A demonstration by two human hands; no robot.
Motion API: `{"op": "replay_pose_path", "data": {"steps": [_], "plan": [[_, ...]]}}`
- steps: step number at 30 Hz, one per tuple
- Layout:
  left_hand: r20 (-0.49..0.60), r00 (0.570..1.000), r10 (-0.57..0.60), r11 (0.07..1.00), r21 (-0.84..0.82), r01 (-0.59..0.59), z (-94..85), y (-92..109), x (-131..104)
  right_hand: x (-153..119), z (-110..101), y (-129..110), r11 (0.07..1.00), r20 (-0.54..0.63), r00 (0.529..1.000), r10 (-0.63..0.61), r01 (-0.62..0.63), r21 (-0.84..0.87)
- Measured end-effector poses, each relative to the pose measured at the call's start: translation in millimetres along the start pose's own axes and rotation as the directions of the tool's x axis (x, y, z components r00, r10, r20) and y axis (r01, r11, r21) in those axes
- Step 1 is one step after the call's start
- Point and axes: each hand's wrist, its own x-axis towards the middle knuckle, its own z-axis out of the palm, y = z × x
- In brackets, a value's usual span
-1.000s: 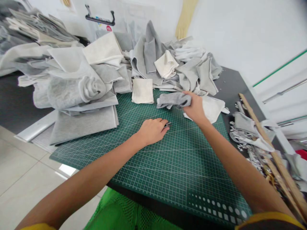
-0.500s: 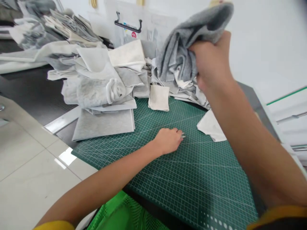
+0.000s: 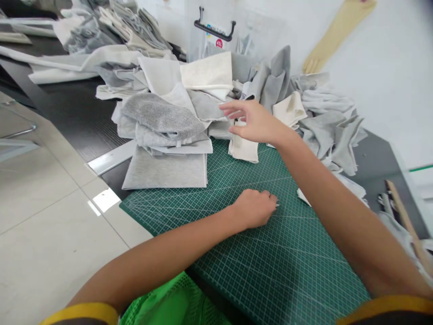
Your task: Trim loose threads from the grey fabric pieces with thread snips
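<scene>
My left hand (image 3: 255,208) rests closed on the green cutting mat (image 3: 237,257). A small, pale pointed tip shows beyond its fingers; the rest of that tool is hidden in the fist. Holding nothing, my right hand (image 3: 252,122) hangs with fingers apart and pointing left, above a small cream cloth piece (image 3: 243,149). Left of it, a darker grey fabric piece (image 3: 162,117) lies on top of the stack of light grey cloth (image 3: 165,171). A folded cream cloth (image 3: 207,72) leans behind it.
Heaped grey and white fabric scraps (image 3: 324,122) lie at the back right. A clear storage box (image 3: 192,40) with a black handle stands behind. More folded cloth (image 3: 131,27) is piled at the far left. A yellow glove-like shape (image 3: 334,36) is against the wall.
My right hand has let go of the grey fabric, which now lies on the left stack, and has moved down and left. My left hand remains closed on the mat. The view has shifted.
</scene>
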Motion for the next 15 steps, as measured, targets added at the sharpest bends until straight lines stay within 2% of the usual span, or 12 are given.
{"op": "replay_pose_path", "data": {"steps": [3, 5, 7, 11, 15], "plan": [[-0.019, 1.0, 0.005, 1.0, 0.009, -0.004, -0.1, 0.3, 0.0, -43.4, 9.0, 32.1, 0.997, 0.084, 0.996, 0.043, -0.038, -0.069], [-0.029, 1.0, 0.004, 1.0, 0.019, -0.003, -1.0, 0.4, 0.0, -72.4, 20.8, 49.5, 0.985, 0.161, 0.984, 0.074, -0.046, -0.167], [-0.032, 0.999, -0.001, 1.0, 0.029, 0.002, -2.2, 0.6, -0.1, -97.4, 35.1, 63.0, 0.964, 0.185, 0.972, 0.146, -0.098, -0.247], [-0.019, 1.0, -0.013, 0.999, 0.042, 0.014, -3.2, 1.2, -0.3, -126.5, 58.4, 75.8, 0.918, 0.038, 0.971, 0.235, -0.209, -0.337], [0.0, 1.0, -0.029, 0.998, 0.056, 0.029, -1.9, 1.3, -0.5, -129.4, 65.6, 74.2, 0.876, -0.059, 0.959, 0.277, -0.277, -0.395]]}}
